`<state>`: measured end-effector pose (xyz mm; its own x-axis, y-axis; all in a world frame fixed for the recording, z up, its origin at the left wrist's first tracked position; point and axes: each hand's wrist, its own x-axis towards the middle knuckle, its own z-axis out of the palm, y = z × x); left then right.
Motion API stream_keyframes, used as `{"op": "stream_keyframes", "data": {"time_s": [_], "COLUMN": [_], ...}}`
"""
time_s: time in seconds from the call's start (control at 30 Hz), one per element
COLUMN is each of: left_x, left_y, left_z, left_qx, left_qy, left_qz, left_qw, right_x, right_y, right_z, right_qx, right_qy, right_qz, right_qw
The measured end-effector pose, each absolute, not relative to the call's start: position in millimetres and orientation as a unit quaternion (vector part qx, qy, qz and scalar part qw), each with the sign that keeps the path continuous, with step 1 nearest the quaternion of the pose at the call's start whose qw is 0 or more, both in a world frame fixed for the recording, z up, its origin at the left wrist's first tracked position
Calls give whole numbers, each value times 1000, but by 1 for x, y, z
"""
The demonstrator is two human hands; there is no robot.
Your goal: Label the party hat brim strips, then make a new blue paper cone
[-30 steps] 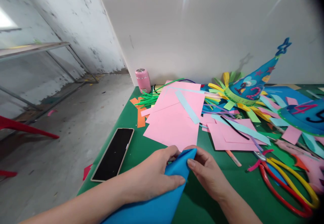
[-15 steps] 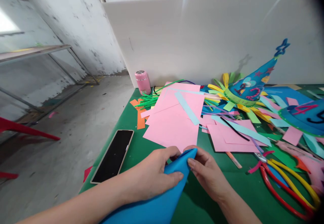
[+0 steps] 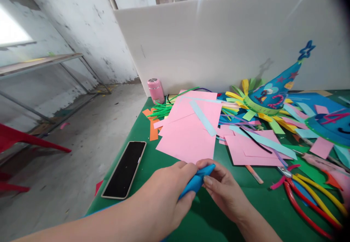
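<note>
A blue sheet of paper (image 3: 193, 185), rolled toward a narrow point, is between my hands above the green table. My left hand (image 3: 175, 191) wraps over the roll, thumb on the near side and fingers on the far side. Close to the pointed tip, my right hand (image 3: 218, 183) pinches the paper between thumb and fingers. My left forearm hides most of the sheet; a blue edge shows behind it. Just beyond my hands lie pink paper sheets (image 3: 188, 136) with a light blue strip (image 3: 202, 118) on top.
A phone (image 3: 125, 171) lies left of my hands. Red-and-yellow-handled scissors (image 3: 300, 187) lie at right. Behind are a pink canister (image 3: 155, 90), green pipe cleaners (image 3: 161, 110) and a decorated blue cone hat (image 3: 276, 88). A white board (image 3: 218, 45) stands along the table's back. A red chair (image 3: 32, 139) is at left.
My left hand has turned further over the blue paper, rolling it tighter. The wide lower part of the sheet has swung behind my left forearm. My right hand stays at the tip.
</note>
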<state>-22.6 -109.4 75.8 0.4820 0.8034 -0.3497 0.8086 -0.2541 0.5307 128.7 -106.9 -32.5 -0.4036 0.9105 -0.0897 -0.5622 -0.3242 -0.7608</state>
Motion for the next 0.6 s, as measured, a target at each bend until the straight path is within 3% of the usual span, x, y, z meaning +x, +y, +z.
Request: {"op": "stream_keyframes", "data": {"time_s": [0.17, 0.37, 0.6], "left_x": [-17, -22, -15], "left_y": [-114, -113, -113], "left_z": [86, 65, 63], "left_qx": [838, 900, 903], "left_qy": [498, 422, 395], "left_qz": [-56, -103, -146], "left_qw": [217, 40, -83], "right_x": [130, 142, 139], "right_y": [-108, -112, -113], "right_z": [-32, -25, -19], "right_qx": [-236, -204, -304], "right_qy": [-321, -283, -319], "right_qz": [788, 822, 776], "right_qw": [470, 450, 451]}}
